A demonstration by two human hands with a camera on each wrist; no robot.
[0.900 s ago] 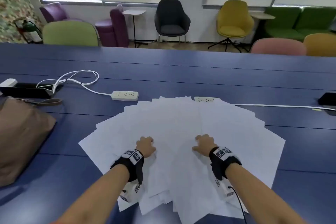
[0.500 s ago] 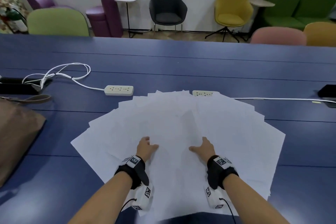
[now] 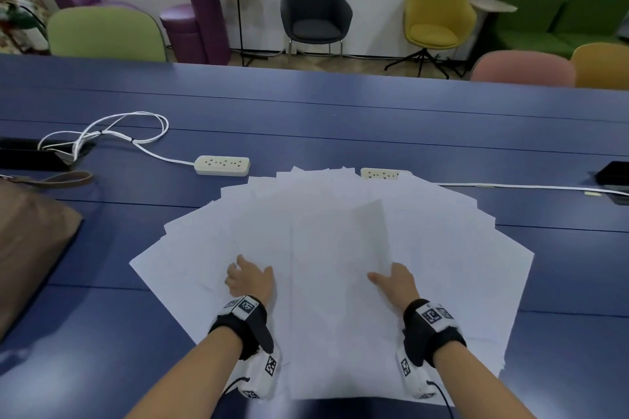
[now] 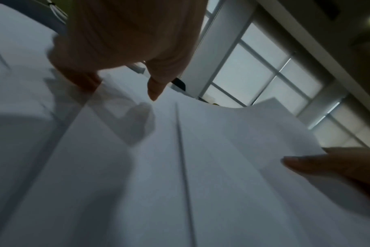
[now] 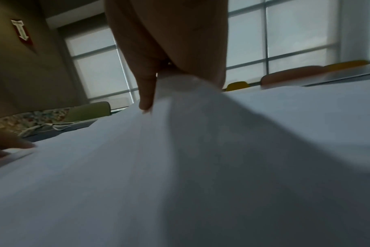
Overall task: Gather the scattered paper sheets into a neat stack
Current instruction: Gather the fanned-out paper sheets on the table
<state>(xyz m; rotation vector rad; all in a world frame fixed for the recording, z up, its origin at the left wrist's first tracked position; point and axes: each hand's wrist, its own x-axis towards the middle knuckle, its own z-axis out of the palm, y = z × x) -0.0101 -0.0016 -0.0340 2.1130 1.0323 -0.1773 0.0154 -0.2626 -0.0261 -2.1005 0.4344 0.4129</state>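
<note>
A wide fan of white paper sheets [image 3: 323, 214] lies on the blue table [image 3: 340, 119], overlapping, with their near ends drawn together. My left hand [image 3: 250, 277] rests on the fan's left half, its fingertips [image 4: 84, 83] pressing down on the paper. My right hand [image 3: 394, 281] is on the right half. Its thumb [image 5: 146, 102] lies on top of a sheet [image 3: 369, 235] whose right edge stands raised, and its fingers are hidden beneath that sheet. In the right wrist view the paper [image 5: 201, 133] bulges up between thumb and fingers.
Two white power strips [image 3: 223, 165] [image 3: 383, 174] lie just beyond the fan, with a coiled cable [image 3: 112, 133] at the far left. A brown bag [image 3: 30, 238] sits at the left edge and a black device [image 3: 614, 173] at the right. Chairs stand past the table.
Both hands went from knuckled fingertips to flatter and slid slightly nearer. The sheets' near ends look more even, and the right hand now has a sheet's edge lifted.
</note>
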